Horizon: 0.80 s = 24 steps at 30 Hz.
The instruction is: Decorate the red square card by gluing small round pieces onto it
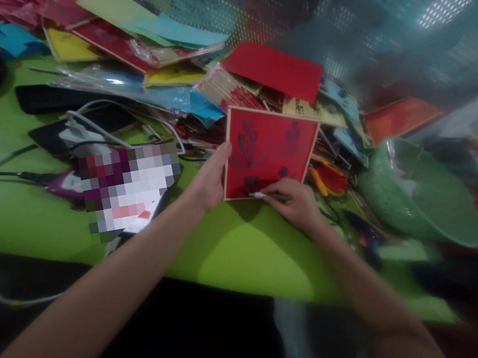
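Observation:
A square red panel (269, 152) with a thin pale wooden edging is tilted up over the front of the green table. Dark drawn figures and small heart-like shapes mark its face. My left hand (215, 174) grips the panel by its left edge, fingers hidden behind it. Against the panel's lower edge, my right hand (296, 203) is closed around a slim marker (263, 195), its dark tip at the red surface near the lower shapes.
Left on the green table (215, 251) are a lit phone (143, 186), partly pixelated, cables and a white plug (81, 136). Behind lie paper sheets, a red sheet (275, 67) and wrapped sticks (230, 88). A green bowl (441, 199) stands right, near orange-handled scissors (320, 182).

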Available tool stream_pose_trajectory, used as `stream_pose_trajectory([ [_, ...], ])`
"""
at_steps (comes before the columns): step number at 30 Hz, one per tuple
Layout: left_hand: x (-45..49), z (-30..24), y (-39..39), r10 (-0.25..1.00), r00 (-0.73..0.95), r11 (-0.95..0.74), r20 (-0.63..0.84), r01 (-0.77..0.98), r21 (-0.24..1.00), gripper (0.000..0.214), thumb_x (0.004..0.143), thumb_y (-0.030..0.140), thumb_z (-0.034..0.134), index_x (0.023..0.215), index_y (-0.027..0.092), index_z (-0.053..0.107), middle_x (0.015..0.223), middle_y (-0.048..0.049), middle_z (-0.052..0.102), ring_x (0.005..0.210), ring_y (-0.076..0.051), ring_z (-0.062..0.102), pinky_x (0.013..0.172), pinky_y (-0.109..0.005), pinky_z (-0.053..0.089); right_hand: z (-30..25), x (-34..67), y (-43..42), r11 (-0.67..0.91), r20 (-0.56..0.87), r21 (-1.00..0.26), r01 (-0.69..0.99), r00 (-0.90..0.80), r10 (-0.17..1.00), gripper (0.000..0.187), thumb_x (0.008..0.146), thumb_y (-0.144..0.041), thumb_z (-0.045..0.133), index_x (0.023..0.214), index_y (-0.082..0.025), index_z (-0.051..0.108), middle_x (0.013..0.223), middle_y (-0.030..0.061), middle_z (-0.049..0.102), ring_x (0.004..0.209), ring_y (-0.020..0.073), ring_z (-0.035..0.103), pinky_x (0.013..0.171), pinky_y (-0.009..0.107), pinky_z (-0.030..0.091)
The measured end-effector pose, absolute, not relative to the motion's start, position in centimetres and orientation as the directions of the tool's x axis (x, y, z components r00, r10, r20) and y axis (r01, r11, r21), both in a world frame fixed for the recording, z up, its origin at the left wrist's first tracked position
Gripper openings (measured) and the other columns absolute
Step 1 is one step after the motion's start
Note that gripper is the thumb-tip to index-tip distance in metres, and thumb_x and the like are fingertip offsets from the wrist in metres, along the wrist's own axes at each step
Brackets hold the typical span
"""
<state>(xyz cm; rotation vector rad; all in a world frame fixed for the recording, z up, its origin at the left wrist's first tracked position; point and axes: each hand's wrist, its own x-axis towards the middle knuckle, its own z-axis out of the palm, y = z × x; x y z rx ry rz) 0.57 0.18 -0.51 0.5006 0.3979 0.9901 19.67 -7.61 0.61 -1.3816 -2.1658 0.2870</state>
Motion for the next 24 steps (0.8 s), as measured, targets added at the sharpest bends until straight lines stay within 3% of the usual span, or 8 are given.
stream_pose_trajectory([
  [12,0.6,-0.9,0.4,0.856,0.51,0.464,-0.086,-0.685,0.561,0.051,0.097,0.042,0.051,0.142,0.021,0.057,0.132,-0.0137,0.068,0.133,-0.036,0.056,0.112,-0.056,0.045,0.5,19.0,-7.2,0.457,0.359,-0.463,0.759,-0.311,0.88,0.014,0.094,-0.03,0.065,0.102,-0.024,0.076,0.094,0.0038,0.078,0.083,0.0175,0.07,0.076,0.03,0.055],
  [24,0.6,-0.7,0.3,0.867,0.493,0.442,-0.072,-0.692,0.57,0.048,0.094,0.042,0.056,0.138,0.023,0.061,0.132,-0.0115,0.069,0.135,-0.036,0.054,0.112,-0.056,0.045,1.3,20.0,-7.6,0.409,0.255,-0.463,0.786,-0.324,0.911,0.012,0.092,-0.03,0.066,0.096,-0.024,0.076,0.088,0.0035,0.077,0.08,0.0179,0.07,0.074,0.03,0.053],
])
